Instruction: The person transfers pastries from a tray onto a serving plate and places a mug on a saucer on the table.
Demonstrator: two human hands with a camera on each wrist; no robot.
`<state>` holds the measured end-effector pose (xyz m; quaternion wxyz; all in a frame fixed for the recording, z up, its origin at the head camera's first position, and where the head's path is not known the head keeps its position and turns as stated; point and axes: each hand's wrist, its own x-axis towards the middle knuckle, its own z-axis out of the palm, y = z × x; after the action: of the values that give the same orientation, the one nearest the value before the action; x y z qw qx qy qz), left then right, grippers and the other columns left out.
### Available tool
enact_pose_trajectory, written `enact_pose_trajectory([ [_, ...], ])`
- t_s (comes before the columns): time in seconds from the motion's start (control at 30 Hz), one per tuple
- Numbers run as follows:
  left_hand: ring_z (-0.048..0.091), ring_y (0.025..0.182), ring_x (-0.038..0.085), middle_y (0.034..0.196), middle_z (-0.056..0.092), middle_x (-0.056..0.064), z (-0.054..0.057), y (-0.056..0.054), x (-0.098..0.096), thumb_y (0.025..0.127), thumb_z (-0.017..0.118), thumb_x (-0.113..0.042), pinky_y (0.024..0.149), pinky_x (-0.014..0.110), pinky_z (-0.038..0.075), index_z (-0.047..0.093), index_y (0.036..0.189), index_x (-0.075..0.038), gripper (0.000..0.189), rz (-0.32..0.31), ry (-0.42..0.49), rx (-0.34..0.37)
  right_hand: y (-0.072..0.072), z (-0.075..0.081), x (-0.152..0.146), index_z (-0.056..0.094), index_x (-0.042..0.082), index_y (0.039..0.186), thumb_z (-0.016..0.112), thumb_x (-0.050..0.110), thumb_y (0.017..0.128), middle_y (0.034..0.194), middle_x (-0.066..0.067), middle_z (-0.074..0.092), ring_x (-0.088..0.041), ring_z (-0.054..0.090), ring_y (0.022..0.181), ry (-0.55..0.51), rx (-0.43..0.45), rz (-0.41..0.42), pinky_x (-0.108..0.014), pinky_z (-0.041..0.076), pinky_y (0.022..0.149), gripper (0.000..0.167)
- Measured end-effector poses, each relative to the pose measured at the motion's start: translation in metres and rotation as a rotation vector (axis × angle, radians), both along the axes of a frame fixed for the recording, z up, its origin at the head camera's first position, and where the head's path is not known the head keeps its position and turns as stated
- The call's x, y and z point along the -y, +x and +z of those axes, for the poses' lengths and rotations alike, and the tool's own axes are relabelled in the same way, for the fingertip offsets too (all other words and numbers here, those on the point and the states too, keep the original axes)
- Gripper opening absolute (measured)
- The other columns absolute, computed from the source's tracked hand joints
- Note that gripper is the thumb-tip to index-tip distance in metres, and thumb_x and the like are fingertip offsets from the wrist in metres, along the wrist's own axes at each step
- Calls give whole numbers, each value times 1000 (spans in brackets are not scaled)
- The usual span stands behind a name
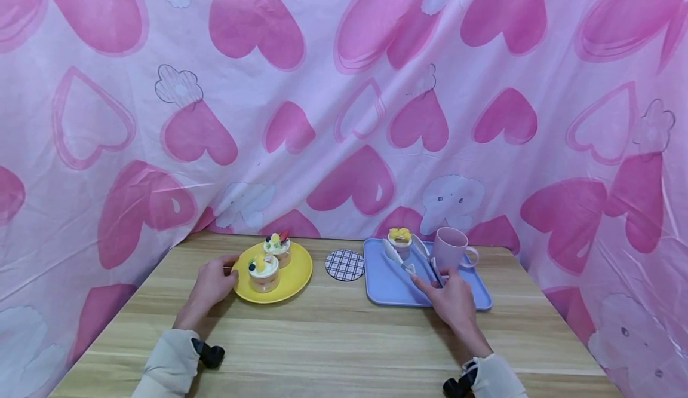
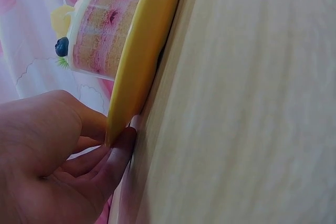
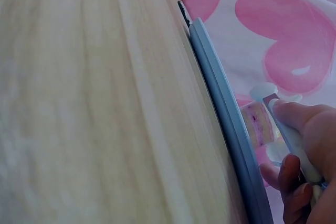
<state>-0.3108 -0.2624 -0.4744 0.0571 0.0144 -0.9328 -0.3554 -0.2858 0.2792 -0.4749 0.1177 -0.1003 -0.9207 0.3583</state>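
My left hand [image 1: 212, 283] pinches the left rim of a yellow plate [image 1: 297, 287], thumb above and fingers under the edge in the left wrist view. Two clear cups of layered cake stand on it: the nearer cake cup [image 1: 264, 281] has a blueberry and yellow fruit on cream, the farther cake cup [image 1: 283, 257] a red piece on top. My right hand [image 1: 454, 303] holds a pair of tongs [image 1: 422, 252], their arms spread either side of a third cake cup [image 1: 399, 244] with yellow fruit. That cup is on a blue tray [image 1: 388, 295].
A pink mug [image 1: 447, 247] stands on the tray's right side, close behind my right hand. Between plate and tray lies a round checked coaster [image 1: 344, 265]. A pink heart-patterned cloth [image 1: 333, 87] hangs behind the wooden table [image 1: 322, 350].
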Motion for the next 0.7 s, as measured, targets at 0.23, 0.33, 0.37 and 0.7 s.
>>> enact_pose_trajectory([
  [0.23, 65, 129, 48, 146, 61, 36, 2, 0, 0, 101, 58, -4, 105, 55, 61, 53, 151, 12, 53, -5, -3, 4, 1, -2, -2, 62, 0, 131, 82, 75, 81, 97, -14, 68, -27, 62, 86, 15, 16, -5, -31, 44, 62, 92],
  [0.33, 65, 129, 48, 146, 61, 36, 2, 1, -1, 101, 58, -4, 105, 55, 61, 53, 151, 12, 53, -6, -3, 8, 0, -3, -2, 63, -1, 130, 82, 74, 80, 90, -12, 67, -26, 62, 84, 25, 19, -10, -30, 43, 63, 92],
  [0.37, 65, 129, 47, 147, 61, 36, 2, 1, -1, 101, 58, -4, 105, 55, 61, 53, 151, 12, 53, -6, -2, 10, 1, -3, -2, 63, -1, 131, 82, 74, 81, 88, -12, 67, -26, 62, 84, 24, 24, -12, -30, 43, 63, 92],
  [0.7, 66, 126, 46, 145, 62, 36, 0, 1, 0, 101, 58, -4, 103, 54, 62, 53, 151, 12, 52, -5, -7, 4, 0, -2, -2, 63, 1, 131, 82, 73, 82, 87, -11, 68, -26, 62, 84, 31, 53, -36, -31, 41, 63, 89],
])
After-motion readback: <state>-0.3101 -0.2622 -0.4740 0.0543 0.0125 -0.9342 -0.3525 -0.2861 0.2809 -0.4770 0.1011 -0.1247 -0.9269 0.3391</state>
